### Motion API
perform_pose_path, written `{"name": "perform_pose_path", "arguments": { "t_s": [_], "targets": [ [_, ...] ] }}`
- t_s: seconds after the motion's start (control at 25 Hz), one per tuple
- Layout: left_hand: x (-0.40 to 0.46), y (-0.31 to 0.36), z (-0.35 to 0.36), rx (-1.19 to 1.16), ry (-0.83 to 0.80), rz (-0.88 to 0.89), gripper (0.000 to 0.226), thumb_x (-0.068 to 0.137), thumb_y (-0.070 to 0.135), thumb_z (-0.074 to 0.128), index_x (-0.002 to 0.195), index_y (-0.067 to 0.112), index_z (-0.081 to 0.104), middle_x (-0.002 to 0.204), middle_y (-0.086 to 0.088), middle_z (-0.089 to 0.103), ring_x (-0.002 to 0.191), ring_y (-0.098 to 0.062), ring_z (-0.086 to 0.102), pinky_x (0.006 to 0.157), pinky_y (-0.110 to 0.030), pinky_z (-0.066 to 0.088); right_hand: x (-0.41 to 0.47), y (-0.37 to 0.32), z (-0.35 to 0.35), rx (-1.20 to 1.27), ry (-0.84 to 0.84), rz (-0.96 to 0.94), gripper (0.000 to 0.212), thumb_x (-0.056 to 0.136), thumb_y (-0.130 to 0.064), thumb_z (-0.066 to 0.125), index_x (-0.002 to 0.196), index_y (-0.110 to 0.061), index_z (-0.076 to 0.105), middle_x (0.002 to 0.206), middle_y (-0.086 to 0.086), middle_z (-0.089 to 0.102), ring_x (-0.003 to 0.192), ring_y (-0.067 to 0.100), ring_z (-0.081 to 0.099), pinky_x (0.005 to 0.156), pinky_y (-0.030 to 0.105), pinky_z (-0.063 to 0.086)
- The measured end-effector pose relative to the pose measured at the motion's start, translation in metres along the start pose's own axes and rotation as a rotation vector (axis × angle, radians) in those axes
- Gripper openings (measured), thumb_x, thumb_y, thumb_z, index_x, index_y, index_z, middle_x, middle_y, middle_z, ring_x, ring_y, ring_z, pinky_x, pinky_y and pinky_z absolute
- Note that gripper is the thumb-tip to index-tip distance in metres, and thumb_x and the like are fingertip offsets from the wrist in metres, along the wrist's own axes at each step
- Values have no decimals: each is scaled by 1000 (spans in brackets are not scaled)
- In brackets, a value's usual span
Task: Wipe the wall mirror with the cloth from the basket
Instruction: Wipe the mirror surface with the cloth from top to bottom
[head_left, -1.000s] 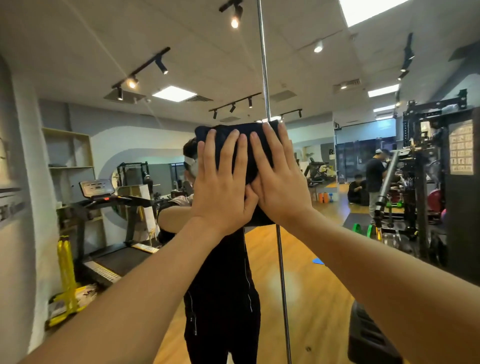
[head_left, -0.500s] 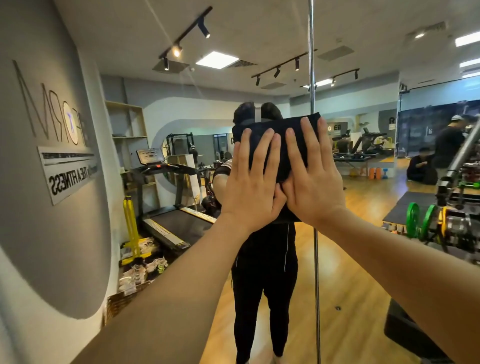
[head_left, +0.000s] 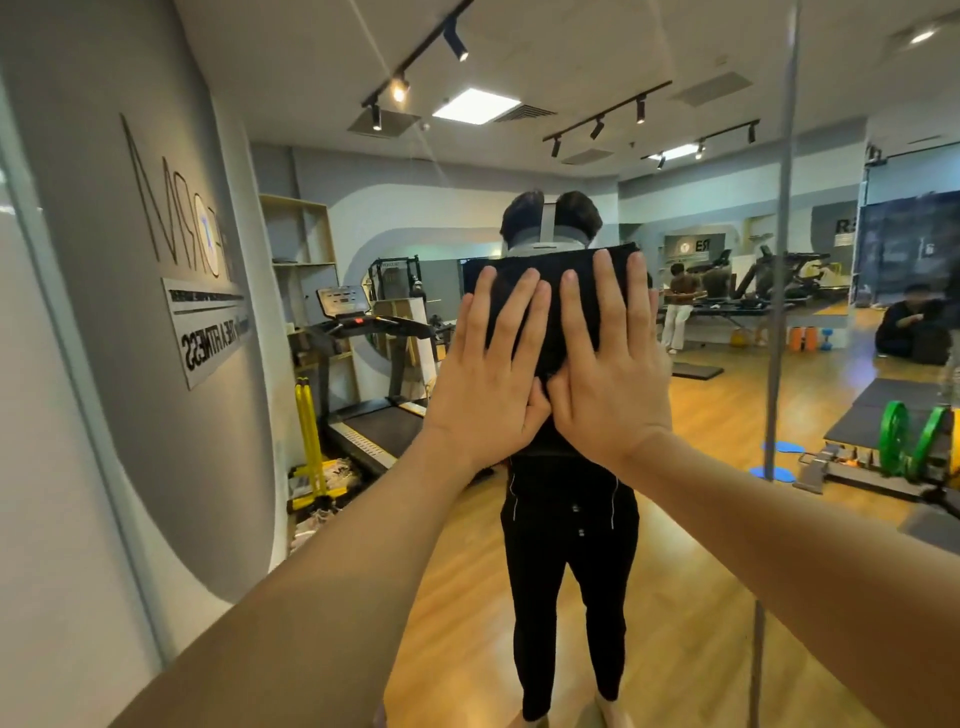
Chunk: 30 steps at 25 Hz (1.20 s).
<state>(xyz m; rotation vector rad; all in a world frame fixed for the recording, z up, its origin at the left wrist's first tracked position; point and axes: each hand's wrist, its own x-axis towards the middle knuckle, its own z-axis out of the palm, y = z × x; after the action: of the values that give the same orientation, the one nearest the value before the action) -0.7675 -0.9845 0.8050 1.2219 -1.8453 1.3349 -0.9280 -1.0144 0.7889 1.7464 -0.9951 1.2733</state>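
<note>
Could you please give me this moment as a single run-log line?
stage: wiping | left hand: flat on dark cloth | right hand: flat on cloth | cloth: pressed against wall mirror | mirror seam: right of hands

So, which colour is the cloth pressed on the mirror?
The cloth is black, plain; the head view shows it.

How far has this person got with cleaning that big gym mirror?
Done: the dark cloth is out of the basket and up on the wall mirror. In hand: the left hand and right hand press it flat against the glass with straight fingers, left of the vertical seam. Left: I can't tell which glass is already wiped; the lower and side areas probably remain.
</note>
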Motion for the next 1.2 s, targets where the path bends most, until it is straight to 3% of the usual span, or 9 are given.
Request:
{"name": "perform_pose_path", "arguments": {
  "t_s": [0.16,0.32,0.52,0.72,0.96,1.2],
  "targets": [
    [-21,-44,3,-10,-21,36,86,93,38,45,163,5,8,171,-17,8,156,-45,-2,129,-54,2,8,-40,13,0,10,-19,72,102,-39,37,162,-4,22,168,28,12,155,48,4,126,61,13],
    [-37,-75,3,-18,-14,40,85,93,38,43,163,5,7,171,-17,7,156,-45,-1,128,-50,-4,17,-72,22,-12,11,-16,71,102,-40,34,162,-4,23,167,28,12,156,48,2,128,59,7],
    [-55,-110,2,2,-44,69,85,94,39,41,162,4,4,171,-18,6,156,-45,-3,129,-54,2,20,-112,34,24,27,38,72,99,-38,39,161,-4,26,167,28,15,155,50,6,124,64,15],
    [-80,-144,5,-6,-15,31,84,94,37,43,163,3,7,170,-18,7,156,-45,-1,128,-57,9,28,-149,42,42,-46,-20,75,98,-39,38,163,-5,20,169,26,8,157,46,-2,128,58,2],
    [-109,-186,6,-16,-13,6,83,95,37,44,162,3,9,169,-18,7,156,-46,2,126,-61,15,34,-195,59,53,-68,-49,77,98,-41,39,164,-6,17,170,25,6,157,45,-3,127,61,6],
    [-133,-231,6,-8,-32,32,83,97,39,45,162,3,8,169,-19,9,156,-46,1,124,-63,19,40,-242,74,47,-65,-32,79,97,-43,41,164,-10,17,170,25,5,156,47,-4,128,58,-2]
  ]
}}
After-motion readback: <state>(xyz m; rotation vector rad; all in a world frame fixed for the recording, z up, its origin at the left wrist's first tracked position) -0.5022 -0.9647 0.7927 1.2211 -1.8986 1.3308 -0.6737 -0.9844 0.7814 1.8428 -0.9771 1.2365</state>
